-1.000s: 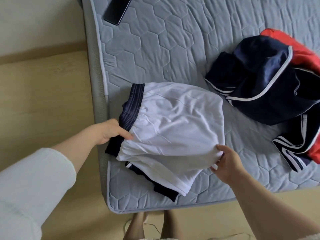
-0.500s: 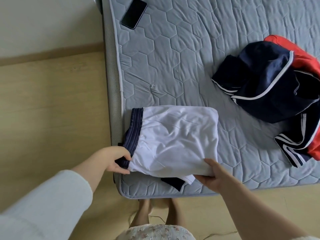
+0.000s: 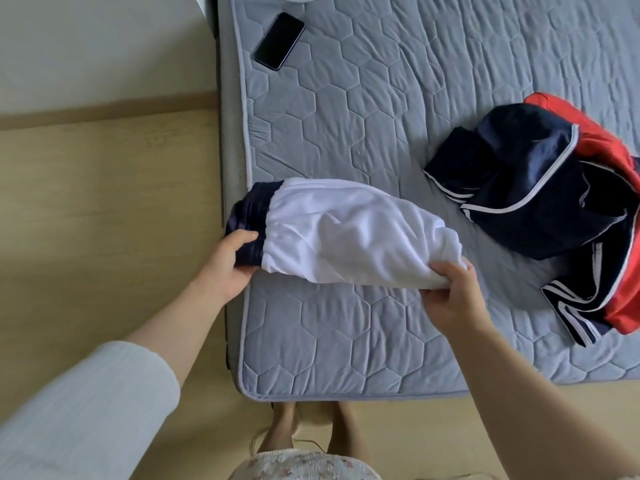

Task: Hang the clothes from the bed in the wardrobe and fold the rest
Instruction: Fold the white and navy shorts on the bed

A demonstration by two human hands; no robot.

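The white shorts (image 3: 349,233) lie folded into a long bundle on the mattress (image 3: 346,334), near its left edge. Their long axis runs roughly from 9 o'clock to 4 o'clock, with the navy waistband (image 3: 251,216) pointing toward 9 o'clock, at the mattress edge, and the white hem end toward 4 o'clock.

The left hand (image 3: 230,263) grips the waistband end, fingers curled over the top and thumb beneath. The right hand (image 3: 450,296) pinches the white hem end, fingers wrapped over the fabric. The bundle spans between the two hands, so the shorts sit at 3 o'clock of the left hand and at 10 o'clock of the right.

A pile of navy and red clothes (image 3: 554,202) lies at 3 o'clock of the shorts, well apart. A dark phone (image 3: 279,41) rests on the mattress at 12 o'clock.
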